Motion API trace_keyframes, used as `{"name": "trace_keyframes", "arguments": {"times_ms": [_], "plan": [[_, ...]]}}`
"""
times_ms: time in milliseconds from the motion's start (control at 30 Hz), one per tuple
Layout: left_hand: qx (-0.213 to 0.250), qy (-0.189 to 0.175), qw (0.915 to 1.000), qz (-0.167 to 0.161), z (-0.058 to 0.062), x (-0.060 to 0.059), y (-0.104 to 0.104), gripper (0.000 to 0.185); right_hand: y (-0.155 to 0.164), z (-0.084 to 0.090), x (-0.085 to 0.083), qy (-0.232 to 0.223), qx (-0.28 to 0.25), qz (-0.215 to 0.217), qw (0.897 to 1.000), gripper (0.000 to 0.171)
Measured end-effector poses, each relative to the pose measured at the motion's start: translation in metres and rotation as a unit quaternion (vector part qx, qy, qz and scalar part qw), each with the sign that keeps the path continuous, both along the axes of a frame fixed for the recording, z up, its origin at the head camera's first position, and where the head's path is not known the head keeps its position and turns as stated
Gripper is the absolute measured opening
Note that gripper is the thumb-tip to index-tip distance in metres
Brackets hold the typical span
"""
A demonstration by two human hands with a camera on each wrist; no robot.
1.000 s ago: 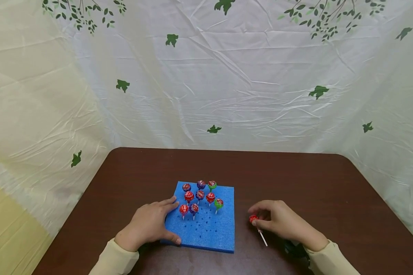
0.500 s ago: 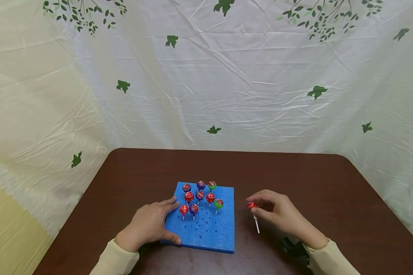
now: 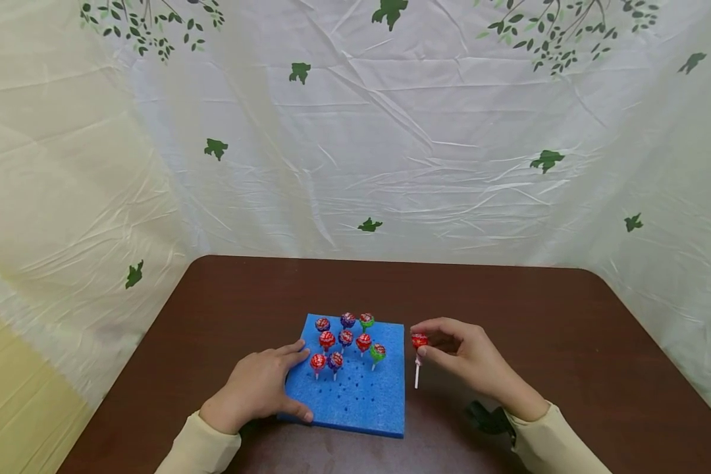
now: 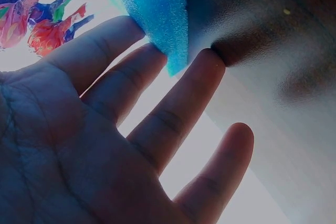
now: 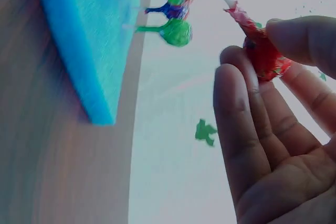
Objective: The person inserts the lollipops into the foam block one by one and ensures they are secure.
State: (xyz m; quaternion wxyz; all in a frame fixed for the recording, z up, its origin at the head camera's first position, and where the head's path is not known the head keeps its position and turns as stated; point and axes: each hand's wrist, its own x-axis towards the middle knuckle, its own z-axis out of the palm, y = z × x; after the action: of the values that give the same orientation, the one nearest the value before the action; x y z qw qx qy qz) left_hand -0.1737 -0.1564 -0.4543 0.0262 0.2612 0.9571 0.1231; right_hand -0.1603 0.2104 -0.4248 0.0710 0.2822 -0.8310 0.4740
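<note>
Nine lollipops [image 3: 345,338] on foam [image 3: 355,401], one red lollipop [image 3: 419,341] aloft.

A dark brown desk [image 3: 569,316] with rounded far corners fills the lower frame, its surface smooth with a dull sheen. Lying flat on it, just left of centre and toward six o'clock, is a square blue foam block [image 3: 361,401], peppered with small holes. The left hand [image 3: 255,388] rests at the block's nine o'clock edge, palm down on the desk, fingers touching the foam. At about five o'clock, near the front edge, sits a small dark object [image 3: 488,419], too unclear to identify.
</note>
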Motion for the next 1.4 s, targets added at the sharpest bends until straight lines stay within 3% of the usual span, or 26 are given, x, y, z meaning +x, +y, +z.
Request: {"name": "trace_keyframes", "arguments": {"times_ms": [400, 567, 733, 1200, 1400], "plan": [[-0.005, 0.004, 1.0000, 0.000, -0.002, -0.002, 0.000, 0.106, -0.035, 0.006, -0.008, 0.020, -0.021, 0.027, 0.999, 0.030], [-0.002, 0.005, 1.0000, 0.000, 0.000, 0.000, 0.001, 0.106, -0.051, 0.005, -0.007, 0.063, -0.026, 0.053, 0.996, 0.032], [-0.004, 0.003, 1.0000, 0.003, 0.001, 0.000, 0.001, 0.106, -0.065, -0.001, -0.007, 0.102, 0.006, 0.068, 0.992, 0.037], [-0.002, 0.009, 1.0000, -0.001, -0.002, 0.000, 0.001, 0.106, -0.071, -0.013, -0.005, 0.098, 0.050, 0.038, 0.993, 0.040], [0.002, 0.012, 0.9999, 0.000, -0.002, 0.000, 0.001, 0.106, -0.074, -0.013, -0.004, 0.115, 0.047, 0.022, 0.992, 0.041]]}}
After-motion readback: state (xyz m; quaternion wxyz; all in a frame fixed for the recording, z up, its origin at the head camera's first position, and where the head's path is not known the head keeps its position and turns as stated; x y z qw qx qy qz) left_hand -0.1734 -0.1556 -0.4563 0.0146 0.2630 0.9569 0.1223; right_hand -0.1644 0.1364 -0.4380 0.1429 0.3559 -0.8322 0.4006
